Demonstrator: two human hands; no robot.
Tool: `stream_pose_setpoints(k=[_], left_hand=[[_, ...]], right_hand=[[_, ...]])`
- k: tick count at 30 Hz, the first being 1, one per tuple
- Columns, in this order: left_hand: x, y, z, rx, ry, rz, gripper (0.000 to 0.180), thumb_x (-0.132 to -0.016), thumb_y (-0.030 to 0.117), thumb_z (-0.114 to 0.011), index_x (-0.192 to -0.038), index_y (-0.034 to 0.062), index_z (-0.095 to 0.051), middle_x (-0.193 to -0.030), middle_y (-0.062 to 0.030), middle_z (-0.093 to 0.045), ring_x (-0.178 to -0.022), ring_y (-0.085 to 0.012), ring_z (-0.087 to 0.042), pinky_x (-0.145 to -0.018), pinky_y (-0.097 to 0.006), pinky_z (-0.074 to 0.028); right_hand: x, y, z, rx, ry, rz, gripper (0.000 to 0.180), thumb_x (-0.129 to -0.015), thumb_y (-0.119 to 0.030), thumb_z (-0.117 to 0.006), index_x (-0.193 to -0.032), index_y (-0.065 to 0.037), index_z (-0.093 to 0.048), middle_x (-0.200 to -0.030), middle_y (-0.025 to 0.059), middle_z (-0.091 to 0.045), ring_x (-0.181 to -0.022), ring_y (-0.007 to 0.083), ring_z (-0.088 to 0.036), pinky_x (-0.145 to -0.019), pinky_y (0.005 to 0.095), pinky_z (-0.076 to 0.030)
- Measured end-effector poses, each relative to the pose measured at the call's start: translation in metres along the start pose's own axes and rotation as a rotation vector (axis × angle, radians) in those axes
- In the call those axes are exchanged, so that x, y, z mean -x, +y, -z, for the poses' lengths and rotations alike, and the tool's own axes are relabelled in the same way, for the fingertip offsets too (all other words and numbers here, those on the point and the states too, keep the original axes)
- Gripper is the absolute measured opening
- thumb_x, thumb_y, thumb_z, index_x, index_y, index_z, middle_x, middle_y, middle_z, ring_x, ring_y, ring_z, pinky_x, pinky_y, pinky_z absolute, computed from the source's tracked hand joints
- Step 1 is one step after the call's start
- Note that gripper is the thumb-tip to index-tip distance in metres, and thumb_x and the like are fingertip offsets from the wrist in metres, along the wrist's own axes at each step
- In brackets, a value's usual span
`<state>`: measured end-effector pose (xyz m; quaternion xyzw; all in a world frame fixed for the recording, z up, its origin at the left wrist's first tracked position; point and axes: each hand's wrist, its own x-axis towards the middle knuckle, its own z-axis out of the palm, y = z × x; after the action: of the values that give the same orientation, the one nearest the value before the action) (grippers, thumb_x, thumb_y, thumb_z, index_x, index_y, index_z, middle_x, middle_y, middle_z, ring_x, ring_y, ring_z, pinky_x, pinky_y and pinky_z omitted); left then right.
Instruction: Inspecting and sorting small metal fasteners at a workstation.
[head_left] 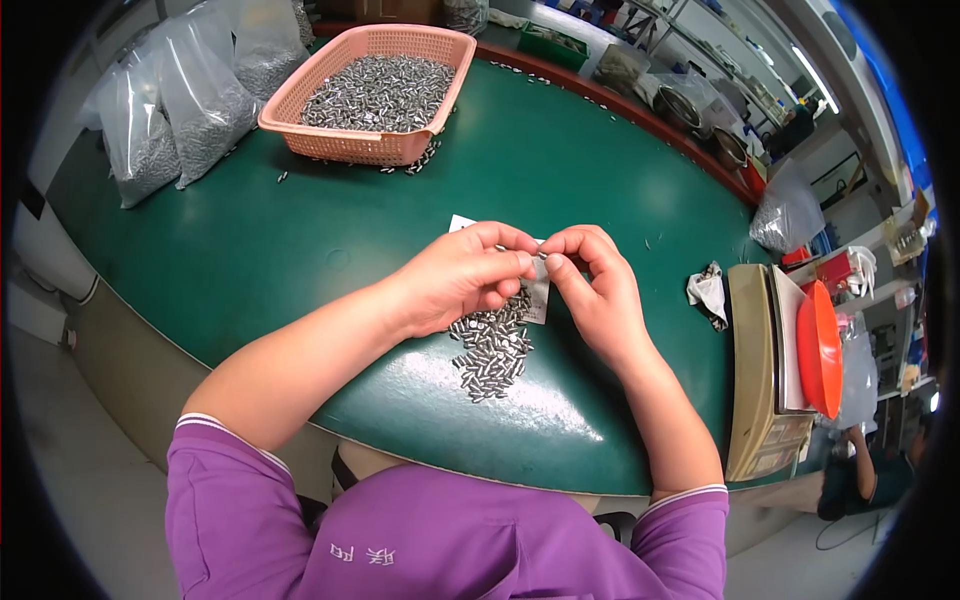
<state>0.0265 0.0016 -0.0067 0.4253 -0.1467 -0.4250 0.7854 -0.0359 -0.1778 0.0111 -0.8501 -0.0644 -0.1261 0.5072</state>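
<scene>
— What have the hands got?

— The left hand [462,272] and right hand [592,280] meet fingertip to fingertip above the green bench [300,250], both pinching a small clear bag [538,293]. Each grip is clenched on its top edge.

— Which way does the bag run?

— It hangs with its long axis roughly up and down, mouth toward the fingers, lower end just above the pile of small metal pins [492,348]. The pins are short, silvery, lying every which way.

— Other packages?

— A white slip [460,222] peeks out behind the left hand. A pink basket [372,88] of the same pins sits at the far edge, with bulging clear sacks [165,110] of them to its left.
</scene>
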Motion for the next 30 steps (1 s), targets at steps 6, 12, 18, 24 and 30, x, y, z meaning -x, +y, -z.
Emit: stream_pose_setpoints(k=[6, 12, 18, 24, 30], left_hand=[[0.002, -0.001, -0.001, -0.033, -0.034, 0.011, 0.022, -0.09, 0.015, -0.061, -0.108, 0.0028, -0.055, -0.088, -0.0011, -0.059, -0.067, -0.0021, -0.051, -0.056, -0.014, -0.045], [0.001, -0.001, 0.0, -0.063, -0.04, 0.001, 0.019, -0.093, 0.018, -0.056, -0.106, 0.0029, -0.056, -0.086, -0.0006, -0.059, -0.066, -0.002, -0.05, -0.054, -0.014, -0.044], [0.002, 0.001, -0.003, -0.058, -0.014, 0.003, 0.019, -0.094, 0.019, -0.054, -0.105, 0.0033, -0.056, -0.084, -0.0003, -0.058, -0.064, -0.0025, -0.049, -0.053, -0.015, -0.043], [0.001, -0.001, 0.001, 0.005, -0.015, -0.02, 0.016, -0.092, 0.018, -0.057, -0.1, 0.0041, -0.055, -0.084, -0.0008, -0.058, -0.065, -0.0027, -0.05, -0.053, -0.015, -0.041], [0.0, -0.002, 0.002, 0.03, -0.012, -0.018, 0.017, -0.09, 0.016, -0.061, -0.099, 0.0049, -0.052, -0.083, -0.0012, -0.058, -0.064, -0.003, -0.05, -0.053, -0.015, -0.041]], right_hand=[[0.003, -0.004, -0.002, -0.011, 0.008, 0.077, 0.01, -0.082, -0.006, -0.066, -0.091, -0.004, -0.062, -0.094, 0.0056, -0.056, -0.084, 0.0154, -0.056, -0.076, 0.028, -0.047], [0.002, -0.006, -0.001, 0.031, 0.022, 0.081, 0.01, -0.08, -0.007, -0.068, -0.088, -0.005, -0.061, -0.091, 0.0042, -0.056, -0.082, 0.0145, -0.056, -0.076, 0.0273, -0.047], [0.002, -0.005, -0.002, -0.068, 0.057, 0.061, 0.011, -0.081, -0.007, -0.067, -0.09, -0.004, -0.061, -0.092, 0.0048, -0.057, -0.08, 0.0135, -0.057, -0.075, 0.0272, -0.048], [-0.002, -0.008, 0.007, 0.04, 0.101, 0.046, 0.01, -0.081, -0.006, -0.065, -0.09, -0.004, -0.062, -0.089, 0.0041, -0.059, -0.081, 0.0145, -0.058, -0.075, 0.0277, -0.048], [-0.002, -0.009, 0.013, 0.284, 0.019, 0.076, 0.012, -0.077, -0.006, -0.066, -0.088, -0.005, -0.063, -0.086, 0.0067, -0.061, -0.085, 0.0209, -0.059, -0.076, 0.0323, -0.048]])
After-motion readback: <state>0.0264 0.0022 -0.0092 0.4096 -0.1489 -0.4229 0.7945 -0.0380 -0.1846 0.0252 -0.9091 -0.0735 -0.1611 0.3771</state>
